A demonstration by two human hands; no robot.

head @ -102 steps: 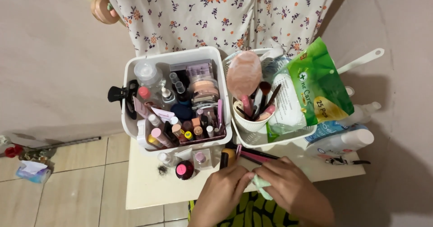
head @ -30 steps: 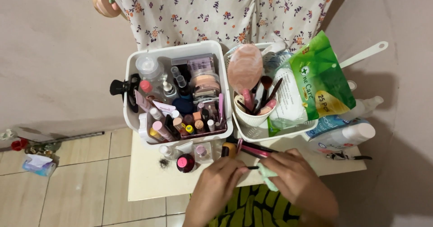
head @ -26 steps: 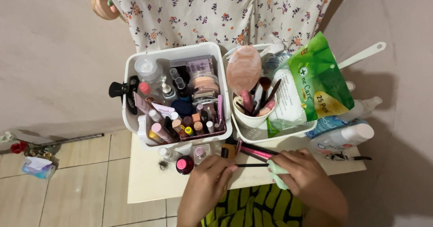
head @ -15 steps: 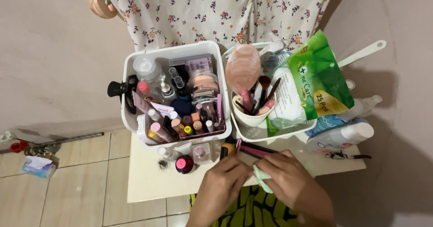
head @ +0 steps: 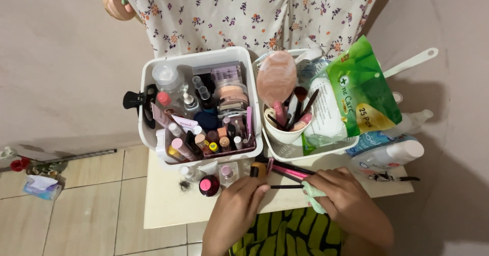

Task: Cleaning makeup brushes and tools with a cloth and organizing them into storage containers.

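Note:
My left hand (head: 238,203) pinches one end of a thin black stick-like makeup tool (head: 285,187) over the front of a small cream table (head: 168,205). My right hand (head: 342,197) holds a pale green cloth (head: 314,197) wrapped round the tool's other end. The two hands are a short way apart, with the black shaft bare between them. Just behind my hands lie pink and black pencils (head: 288,169) on the table.
A white bin (head: 145,129) packed with several cosmetics stands at the back left, a black hair clip (head: 136,101) on its rim. A white basket (head: 290,154) holds a brush cup (head: 285,131), a pink mirror (head: 276,78) and a green pouch (head: 359,90). Small bottles (head: 209,185) stand beside my left hand.
Half a second ago my hands were close together over the tool. They have since drawn apart, the right hand sliding the green cloth rightward along the shaft.

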